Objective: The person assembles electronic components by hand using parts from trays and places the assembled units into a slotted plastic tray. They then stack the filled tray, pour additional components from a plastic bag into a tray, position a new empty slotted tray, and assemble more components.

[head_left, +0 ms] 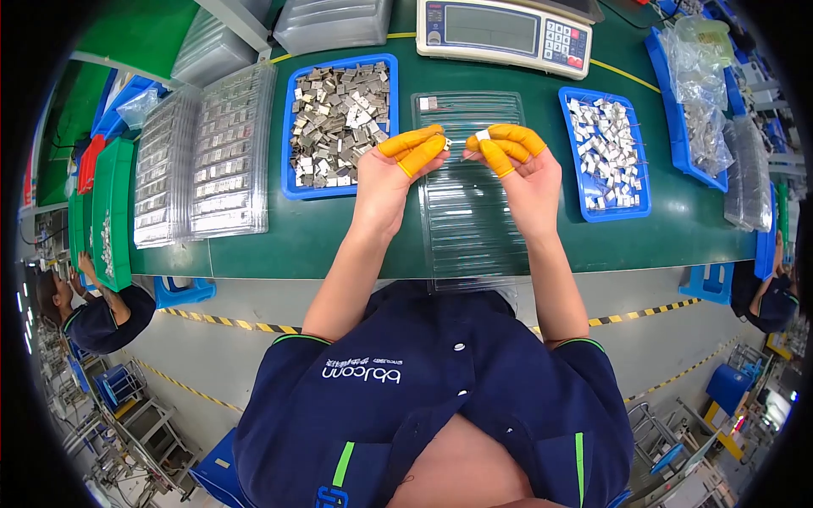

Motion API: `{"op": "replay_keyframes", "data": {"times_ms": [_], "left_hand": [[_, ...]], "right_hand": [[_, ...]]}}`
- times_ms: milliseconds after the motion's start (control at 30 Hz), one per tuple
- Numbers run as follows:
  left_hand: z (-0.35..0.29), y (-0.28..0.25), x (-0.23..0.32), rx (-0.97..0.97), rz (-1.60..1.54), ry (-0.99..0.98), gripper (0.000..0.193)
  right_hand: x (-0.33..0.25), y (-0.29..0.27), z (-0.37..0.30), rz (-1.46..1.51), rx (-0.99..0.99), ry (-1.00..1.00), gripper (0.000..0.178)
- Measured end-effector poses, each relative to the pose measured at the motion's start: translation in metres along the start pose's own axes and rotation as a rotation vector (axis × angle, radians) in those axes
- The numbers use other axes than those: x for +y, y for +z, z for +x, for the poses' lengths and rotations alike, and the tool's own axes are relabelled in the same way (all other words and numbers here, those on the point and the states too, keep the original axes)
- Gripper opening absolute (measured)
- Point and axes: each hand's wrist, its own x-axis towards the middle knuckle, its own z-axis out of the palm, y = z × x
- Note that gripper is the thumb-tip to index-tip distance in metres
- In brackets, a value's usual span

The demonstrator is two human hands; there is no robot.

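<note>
My left hand (391,173), with yellow finger cots on its fingertips, pinches a small metal-coloured connector shell (447,144). Close by on the right, my right hand (527,169), also in yellow cots, grips a small white connector block (483,135) with thin pins. The two pieces are apart. Beneath both hands lies a clear ribbed plastic tray (474,229); a single white part (428,103) sits in its far left corner. Left of it, a blue tray (289,144) is heaped with metal shells. A second blue tray (622,213), on the right, holds loose white blocks with pins.
Filled clear trays (229,152) lie at the left beside a green bin (121,212). A digital scale (504,34) stands at the back. A blue bin (677,135) with plastic bags is far right. Other people (106,317) sit at both sides.
</note>
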Motion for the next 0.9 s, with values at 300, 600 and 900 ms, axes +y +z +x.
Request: {"op": "replay_keyframes", "data": {"times_ms": [300,600,900], "left_hand": [[-0.006,0.007,-0.005,-0.022,0.070,0.007,0.026],[-0.011,0.003,-0.001,-0.150,-0.016,-0.099,0.031],[-0.015,0.001,-0.003,-0.297,-0.199,-0.137,0.031]], "right_hand": [[0.004,0.001,-0.008,-0.350,-0.047,-0.064,0.022],[0.016,-0.011,-0.006,-0.244,-0.188,-0.182,0.034],[0.006,0.000,-0.008,-0.296,-0.264,-0.245,0.029]]}}
